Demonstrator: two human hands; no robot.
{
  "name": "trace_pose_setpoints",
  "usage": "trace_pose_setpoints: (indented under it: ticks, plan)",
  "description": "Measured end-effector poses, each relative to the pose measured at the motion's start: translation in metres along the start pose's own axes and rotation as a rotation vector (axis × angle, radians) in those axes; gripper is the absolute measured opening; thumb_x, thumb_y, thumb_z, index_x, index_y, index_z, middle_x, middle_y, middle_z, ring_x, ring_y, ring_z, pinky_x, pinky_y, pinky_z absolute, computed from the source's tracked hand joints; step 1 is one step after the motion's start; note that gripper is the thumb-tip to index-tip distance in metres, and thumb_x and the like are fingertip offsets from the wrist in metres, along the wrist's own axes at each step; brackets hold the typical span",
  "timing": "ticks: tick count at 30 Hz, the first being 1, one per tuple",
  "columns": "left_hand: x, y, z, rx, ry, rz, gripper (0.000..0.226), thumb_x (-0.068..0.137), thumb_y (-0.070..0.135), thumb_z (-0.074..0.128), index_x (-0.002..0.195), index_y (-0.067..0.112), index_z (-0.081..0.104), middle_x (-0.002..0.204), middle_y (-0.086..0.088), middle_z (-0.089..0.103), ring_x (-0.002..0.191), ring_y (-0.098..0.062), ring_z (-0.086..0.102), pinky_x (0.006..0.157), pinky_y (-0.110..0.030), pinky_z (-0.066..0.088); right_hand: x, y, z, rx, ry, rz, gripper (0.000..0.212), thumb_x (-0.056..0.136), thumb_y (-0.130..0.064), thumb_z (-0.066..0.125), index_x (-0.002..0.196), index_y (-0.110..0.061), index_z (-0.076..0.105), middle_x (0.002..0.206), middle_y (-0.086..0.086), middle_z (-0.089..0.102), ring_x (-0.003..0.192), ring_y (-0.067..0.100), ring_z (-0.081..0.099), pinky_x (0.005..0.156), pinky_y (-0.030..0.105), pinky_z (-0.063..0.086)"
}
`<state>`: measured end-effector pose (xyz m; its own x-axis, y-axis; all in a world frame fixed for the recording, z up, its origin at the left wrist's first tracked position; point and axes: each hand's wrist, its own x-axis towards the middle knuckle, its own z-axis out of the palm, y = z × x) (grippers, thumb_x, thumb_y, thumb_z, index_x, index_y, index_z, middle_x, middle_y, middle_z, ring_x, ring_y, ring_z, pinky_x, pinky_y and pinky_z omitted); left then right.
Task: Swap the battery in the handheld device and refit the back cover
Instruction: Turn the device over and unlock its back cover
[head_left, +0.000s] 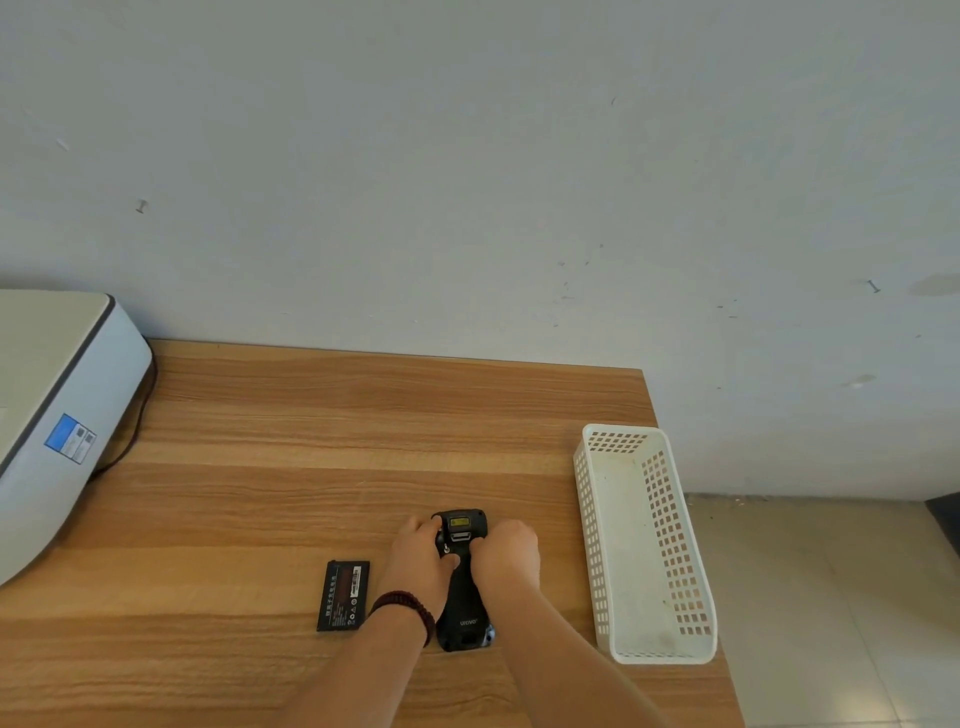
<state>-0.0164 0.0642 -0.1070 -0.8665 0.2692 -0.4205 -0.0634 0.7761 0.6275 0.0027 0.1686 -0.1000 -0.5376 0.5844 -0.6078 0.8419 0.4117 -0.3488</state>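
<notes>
The handheld device (462, 582) is being pressed face-down on the table (311, 441), grasped by the left hand (418, 558) and right hand (506, 553). The back cover is seemingly being seated; a battery (343, 595) is lying just beside. Latching is probably being called for next.

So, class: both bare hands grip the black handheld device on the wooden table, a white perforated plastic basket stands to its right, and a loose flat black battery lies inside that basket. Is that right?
Not quite. The head view shows the loose flat black battery lying on the wooden table, left of the black handheld device, not in the white perforated plastic basket. The left hand and right hand do grip the device.
</notes>
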Motion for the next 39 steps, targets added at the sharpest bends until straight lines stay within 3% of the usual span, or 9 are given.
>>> trace_pose_setpoints:
  ticks: [4,9,16,21,25,30,34,39]
  plan:
    - [0.0,0.0,-0.001,0.001,0.013,0.031,0.046,0.09,0.018,0.062,0.134,0.013,0.049,0.123,0.002,0.047,0.101,-0.009,0.047,0.09,-0.019,0.038,0.0,-0.003,0.003,0.035,0.006,0.042,0.009,0.093,-0.013,0.055,0.087,-0.009,0.061,0.096,0.006,0.065,0.075,0.017,0.061,0.057,0.025,0.047]
    - [0.0,-0.003,0.0,0.007,0.026,0.07,0.038,0.09,0.016,0.06,0.128,0.014,0.054,0.12,0.002,0.049,0.092,-0.003,0.039,0.084,-0.016,0.034,0.0,-0.01,0.008,0.042,0.031,0.105,0.017,0.088,-0.01,0.059,0.104,-0.009,0.064,0.11,0.009,0.064,0.092,0.021,0.065,0.075,0.031,0.056]
    - [0.001,-0.004,0.001,-0.022,0.029,0.071,0.039,0.092,0.017,0.058,0.131,0.015,0.052,0.125,0.003,0.048,0.095,-0.004,0.043,0.088,-0.016,0.037,0.002,-0.009,0.014,0.008,0.049,0.098,0.015,0.09,-0.012,0.059,0.104,-0.009,0.064,0.112,0.007,0.063,0.088,0.016,0.061,0.069,0.027,0.051]
    - [0.003,-0.005,0.002,-0.04,0.007,0.063,0.042,0.091,0.015,0.06,0.133,0.013,0.051,0.124,0.004,0.046,0.098,-0.006,0.046,0.091,-0.018,0.041,0.001,-0.001,0.016,0.125,0.085,-0.047,0.024,0.088,-0.007,0.052,0.108,-0.003,0.064,0.113,0.014,0.063,0.104,0.026,0.06,0.086,0.032,0.05]
    - [0.007,-0.007,0.001,-0.016,-0.022,0.06,0.048,0.09,0.016,0.063,0.135,0.012,0.048,0.123,0.004,0.045,0.1,-0.007,0.046,0.091,-0.019,0.041,0.001,0.006,0.009,0.045,0.061,-0.159,0.024,0.093,-0.01,0.047,0.108,-0.002,0.064,0.113,0.015,0.063,0.107,0.029,0.059,0.088,0.033,0.047]
    - [0.008,-0.008,-0.001,0.027,-0.029,0.07,0.054,0.09,0.018,0.062,0.14,0.012,0.043,0.131,0.003,0.044,0.116,-0.013,0.047,0.103,-0.026,0.04,0.003,0.017,-0.002,-0.026,0.012,-0.281,0.021,0.097,-0.016,0.051,0.111,-0.009,0.065,0.121,0.004,0.053,0.104,0.02,0.058,0.084,0.026,0.048]
    - [0.006,-0.01,-0.005,0.108,-0.014,0.133,0.056,0.091,0.025,0.061,0.142,0.014,0.04,0.137,0.003,0.042,0.123,-0.014,0.044,0.106,-0.028,0.038,0.0,0.032,-0.007,-0.001,-0.032,-0.37,0.027,0.094,-0.024,0.061,0.12,-0.017,0.061,0.127,-0.001,0.048,0.094,0.008,0.048,0.076,0.018,0.04]
    - [-0.01,-0.02,-0.009,0.141,-0.008,0.193,0.057,0.09,0.033,0.061,0.14,0.017,0.041,0.137,0.004,0.042,0.124,-0.015,0.043,0.106,-0.03,0.038,-0.016,0.052,-0.005,-0.071,-0.054,-0.493,0.049,0.088,-0.034,0.065,0.134,-0.025,0.049,0.134,-0.006,0.042,0.116,0.011,0.045,0.089,0.024,0.047]
